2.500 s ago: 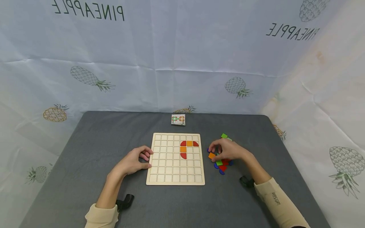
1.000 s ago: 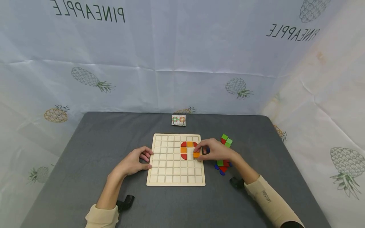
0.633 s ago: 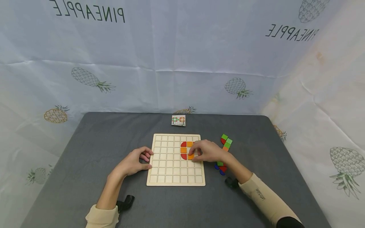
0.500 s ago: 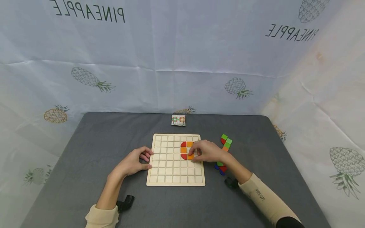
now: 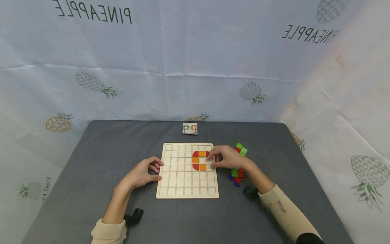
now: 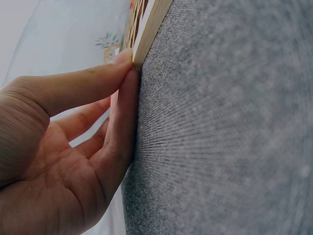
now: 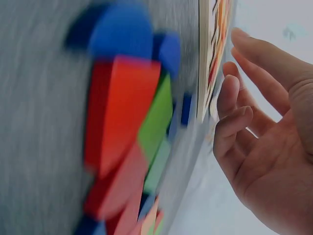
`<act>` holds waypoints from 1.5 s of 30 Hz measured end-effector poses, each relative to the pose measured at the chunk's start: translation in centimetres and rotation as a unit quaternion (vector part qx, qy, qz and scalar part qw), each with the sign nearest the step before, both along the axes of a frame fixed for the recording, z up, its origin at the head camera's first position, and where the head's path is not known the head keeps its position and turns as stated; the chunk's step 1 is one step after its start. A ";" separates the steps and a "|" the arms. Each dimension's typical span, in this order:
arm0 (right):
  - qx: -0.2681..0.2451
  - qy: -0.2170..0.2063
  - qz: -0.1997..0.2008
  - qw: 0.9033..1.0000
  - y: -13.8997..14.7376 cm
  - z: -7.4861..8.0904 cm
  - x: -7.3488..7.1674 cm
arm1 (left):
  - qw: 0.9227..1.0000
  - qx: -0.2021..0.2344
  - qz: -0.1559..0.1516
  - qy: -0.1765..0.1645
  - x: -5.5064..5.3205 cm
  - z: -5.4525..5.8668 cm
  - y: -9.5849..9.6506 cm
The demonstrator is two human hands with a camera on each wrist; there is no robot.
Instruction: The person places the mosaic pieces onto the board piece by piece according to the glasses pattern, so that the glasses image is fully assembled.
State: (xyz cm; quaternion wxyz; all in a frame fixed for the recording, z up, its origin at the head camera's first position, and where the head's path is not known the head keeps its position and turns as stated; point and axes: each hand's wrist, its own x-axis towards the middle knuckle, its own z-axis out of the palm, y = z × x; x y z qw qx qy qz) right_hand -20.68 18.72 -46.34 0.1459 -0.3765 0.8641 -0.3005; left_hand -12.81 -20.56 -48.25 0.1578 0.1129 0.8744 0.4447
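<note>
A wooden grid board [image 5: 175, 183] lies flat on the grey table. Red rounded tiles [image 5: 195, 167] and orange square tiles [image 5: 202, 167] sit in cells at its upper right. My left hand [image 5: 141, 173] rests at the board's left edge, thumb and index fingertips touching it some way apart; the left wrist view shows these fingertips against the board's rim [image 6: 151, 32]. Over the right edge, my right hand [image 5: 229, 158] has thumb and fingers spread apart. In the right wrist view nothing shows between the fingers of this hand [image 7: 266, 112], and other digits curl loosely.
Right of the board lies a loose pile of tiles: green [image 5: 234, 173], red [image 5: 238, 180] and blue [image 5: 236, 184], partly under my right hand. A small printed pattern card [image 5: 190, 128] stands behind the board. A pineapple-print cloth [image 5: 189, 51] hangs behind the table.
My right hand brought an orange square from the pile to the board, set it right of the lower red tile, let go and drew back rightward. The left hand stayed at the board's edge.
</note>
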 end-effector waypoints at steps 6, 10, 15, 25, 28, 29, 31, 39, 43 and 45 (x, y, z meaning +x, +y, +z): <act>0.005 -0.001 -0.057 0.998 2.8 0.1 -1.3 | 1.000 0.002 -0.001 0.003 0.0 -0.1 -0.1; 0.003 -0.002 -0.082 0.997 4.8 0.2 -1.9 | 1.000 0.008 -0.005 0.012 -0.1 -0.3 -0.3; -0.003 -0.010 -0.115 0.993 6.9 0.3 -2.5 | 1.000 0.015 -0.007 0.015 -0.2 -0.5 -0.3; 0.026 -0.018 -0.168 0.985 9.5 -0.3 -3.5 | 1.000 0.014 -0.008 0.014 -0.2 -0.4 -0.4; 0.034 -0.025 -0.174 0.984 10.0 -0.6 -3.7 | 1.000 0.014 -0.009 0.014 -0.2 -0.4 -0.4; 0.034 -0.030 -0.175 0.983 10.2 -0.7 -3.8 | 1.000 0.015 -0.009 0.014 -0.2 -0.4 -0.4; 0.033 -0.040 -0.180 0.982 10.5 -0.8 -3.9 | 1.000 0.016 -0.008 0.013 -0.2 -0.4 -0.4; 0.033 -0.035 -0.187 0.981 10.6 -1.0 -4.0 | 1.000 0.015 -0.006 0.012 -0.2 -0.4 -0.4; 0.032 -0.039 -0.184 0.982 10.8 -1.0 -4.1 | 1.000 0.014 -0.007 0.013 -0.1 -0.4 -0.4; 0.027 -0.046 -0.179 0.982 10.9 -1.0 -4.1 | 1.000 0.014 -0.008 0.013 -0.1 -0.3 -0.4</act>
